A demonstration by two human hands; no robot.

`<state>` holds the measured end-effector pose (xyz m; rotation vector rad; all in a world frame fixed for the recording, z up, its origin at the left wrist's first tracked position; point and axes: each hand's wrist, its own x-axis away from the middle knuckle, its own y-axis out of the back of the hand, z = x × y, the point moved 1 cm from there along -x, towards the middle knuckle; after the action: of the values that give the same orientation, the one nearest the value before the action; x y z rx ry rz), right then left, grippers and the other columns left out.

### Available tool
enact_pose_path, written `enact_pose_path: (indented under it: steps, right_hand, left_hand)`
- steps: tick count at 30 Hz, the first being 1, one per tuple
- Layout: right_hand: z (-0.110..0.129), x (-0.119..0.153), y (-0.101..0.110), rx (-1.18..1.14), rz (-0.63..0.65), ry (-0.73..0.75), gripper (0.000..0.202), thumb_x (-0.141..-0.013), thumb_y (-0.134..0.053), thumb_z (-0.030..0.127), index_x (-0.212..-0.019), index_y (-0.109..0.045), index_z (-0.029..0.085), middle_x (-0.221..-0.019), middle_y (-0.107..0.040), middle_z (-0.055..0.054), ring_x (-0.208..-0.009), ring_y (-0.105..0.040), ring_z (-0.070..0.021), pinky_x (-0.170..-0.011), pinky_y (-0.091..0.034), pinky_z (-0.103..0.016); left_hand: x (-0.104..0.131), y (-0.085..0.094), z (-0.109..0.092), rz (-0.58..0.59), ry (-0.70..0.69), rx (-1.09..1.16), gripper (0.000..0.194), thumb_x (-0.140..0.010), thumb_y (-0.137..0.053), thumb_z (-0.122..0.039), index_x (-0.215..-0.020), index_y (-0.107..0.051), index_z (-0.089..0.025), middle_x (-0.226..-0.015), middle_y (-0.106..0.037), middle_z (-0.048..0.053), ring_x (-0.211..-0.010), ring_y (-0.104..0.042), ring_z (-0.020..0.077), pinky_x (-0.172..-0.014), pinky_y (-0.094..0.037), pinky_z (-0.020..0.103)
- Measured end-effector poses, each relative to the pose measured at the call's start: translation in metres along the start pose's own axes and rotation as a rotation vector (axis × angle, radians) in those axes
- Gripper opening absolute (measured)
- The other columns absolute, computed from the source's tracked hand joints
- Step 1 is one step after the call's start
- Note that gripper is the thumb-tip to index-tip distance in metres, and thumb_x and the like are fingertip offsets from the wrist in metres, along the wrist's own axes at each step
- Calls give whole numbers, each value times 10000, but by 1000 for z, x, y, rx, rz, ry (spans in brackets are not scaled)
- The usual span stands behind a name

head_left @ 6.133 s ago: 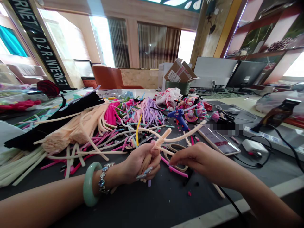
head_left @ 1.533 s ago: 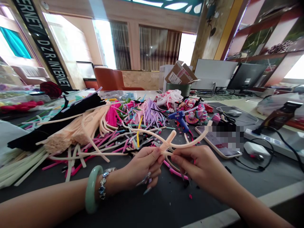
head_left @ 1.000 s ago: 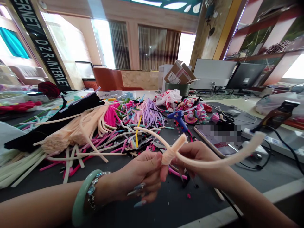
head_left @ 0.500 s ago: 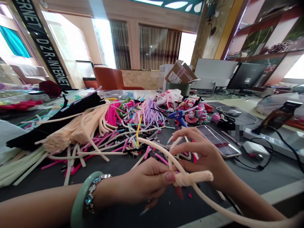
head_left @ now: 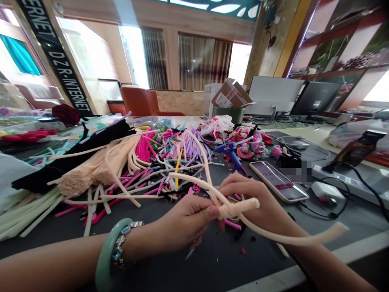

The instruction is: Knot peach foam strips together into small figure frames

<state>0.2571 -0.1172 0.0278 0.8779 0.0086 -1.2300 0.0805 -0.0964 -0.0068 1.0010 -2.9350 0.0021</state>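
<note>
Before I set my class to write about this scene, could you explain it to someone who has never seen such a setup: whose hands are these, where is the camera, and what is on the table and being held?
There is no robot here, only a person's two bare hands. One camera, worn on the head, looks forward and down. The left hand pinches a peach piece made of fuzzy strips wound together, with loose ends curving out. The right hand is at its far side; its exact grip is partly hidden. On the dark table lie a peach bundle, many coloured strips, a blue glue gun and a phone.
</note>
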Motion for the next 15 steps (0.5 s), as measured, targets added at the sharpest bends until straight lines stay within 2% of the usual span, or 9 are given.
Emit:
enact_pose_path:
  steps: [4, 6, 9, 15]
  right_hand:
    - [-3, -1, -1, -126, 82, -29, 124, -803, -602, 203, -825, -723, 190, -828, -654, -47, -772, -594, -144, -706, -447, -251]
    - [-5, 0, -1, -157, 81, -60, 95, -760, -657, 199, -836, -713, 189, -883, -655, -46, -782, -597, -143, -698, -452, -242]
    - [-8, 2, -4, -234, 76, -94, 174, -693, -732, 230, -857, -698, 182, -953, -651, -51, -806, -600, -149, -684, -463, -240]
    - [-7, 0, -7, -356, 47, -120, 139, -687, -745, 264, -773, -701, 163, -887, -659, -50, -742, -598, -133, -638, -458, -233]
  left_hand:
    - [-2, 2, 0, -40, 1, 37, 484, -793, -490, -603, -719, -560, -129, -384, -309, -95, -286, -330, 34, -321, -342, 132]
    - [-3, 3, 0, -66, 4, 55, 491, -780, -498, -614, -699, -544, -132, -381, -301, -100, -280, -330, 33, -317, -352, 133]
    - [-5, 5, 1, -90, 14, 78, 490, -765, -520, -614, -652, -513, -138, -382, -295, -101, -273, -345, 38, -309, -363, 138]
    - [-6, 3, 3, -67, 33, 120, 477, -796, -503, -584, -625, -492, -140, -387, -276, -102, -275, -319, 32, -308, -373, 139]
